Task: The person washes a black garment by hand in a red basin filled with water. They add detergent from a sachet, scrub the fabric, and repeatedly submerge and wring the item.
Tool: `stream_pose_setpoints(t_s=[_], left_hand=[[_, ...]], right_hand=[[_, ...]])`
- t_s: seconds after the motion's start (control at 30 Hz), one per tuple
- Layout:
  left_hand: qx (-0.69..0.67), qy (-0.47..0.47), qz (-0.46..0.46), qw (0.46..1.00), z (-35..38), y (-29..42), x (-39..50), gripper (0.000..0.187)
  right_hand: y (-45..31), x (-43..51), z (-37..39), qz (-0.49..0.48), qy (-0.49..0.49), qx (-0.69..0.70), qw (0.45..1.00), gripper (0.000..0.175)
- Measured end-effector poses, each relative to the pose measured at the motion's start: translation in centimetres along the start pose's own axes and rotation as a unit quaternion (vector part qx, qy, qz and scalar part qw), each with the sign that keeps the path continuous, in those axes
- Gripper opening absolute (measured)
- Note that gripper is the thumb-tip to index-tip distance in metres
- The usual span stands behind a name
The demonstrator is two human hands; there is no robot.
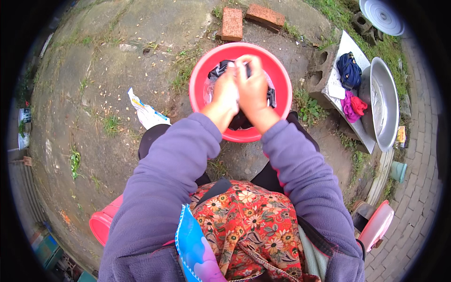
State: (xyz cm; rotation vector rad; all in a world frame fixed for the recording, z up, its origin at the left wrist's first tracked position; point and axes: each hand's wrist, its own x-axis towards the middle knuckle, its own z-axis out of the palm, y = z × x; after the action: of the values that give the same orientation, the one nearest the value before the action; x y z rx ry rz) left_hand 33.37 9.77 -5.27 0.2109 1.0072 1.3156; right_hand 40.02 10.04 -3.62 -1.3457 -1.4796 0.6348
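In front of me stands a round red plastic basin [196, 84] on the ground. Wet dark cloth [241, 121] lies in it, among whitish suds [209, 92]. My left hand [224, 89] and my right hand [253, 86] are pressed close together over the basin, both blurred by motion. Between them they grip part of the dark cloth, most of which their fingers hide. More of this cloth shows beyond the left fingers and beside the right wrist.
Two bricks [232, 24] lie beyond the basin. A crumpled plastic packet [146, 111] is at left. At right, a slab on concrete blocks [319, 70] holds navy cloth [349, 71], purple cloth [348, 107] and a tilted metal basin [385, 105]. A red bucket [105, 220] lies near my left elbow.
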Motion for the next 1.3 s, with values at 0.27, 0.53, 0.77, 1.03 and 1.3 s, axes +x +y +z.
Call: stream_pose_setpoints(t_s=[0.27,0.53,0.77,1.03,1.3], left_hand=[[0.045,0.039,-0.017,0.998,-1.0,-0.8,0.9,0.039],[0.119,0.025,0.022,0.992,-1.7,-0.3,0.7,0.035],[0.096,-0.072,0.079,0.990,-4.5,-1.2,3.4,0.036],[0.021,0.017,-0.005,1.000,-2.1,-0.6,1.2,0.038],[0.087,0.018,-0.082,0.993,-1.7,-0.5,0.1,0.034]], right_hand=[[1.6,0.5,0.6,0.070,0.022,0.080,0.994,0.013],[1.1,-0.2,1.1,0.056,0.030,0.086,0.994,0.012],[0.9,-3.1,1.9,0.017,-0.095,0.104,0.990,0.011],[1.2,-1.3,1.7,0.110,-0.031,0.120,0.986,0.009],[2.8,-0.5,1.5,0.034,0.061,0.049,0.996,0.011]])
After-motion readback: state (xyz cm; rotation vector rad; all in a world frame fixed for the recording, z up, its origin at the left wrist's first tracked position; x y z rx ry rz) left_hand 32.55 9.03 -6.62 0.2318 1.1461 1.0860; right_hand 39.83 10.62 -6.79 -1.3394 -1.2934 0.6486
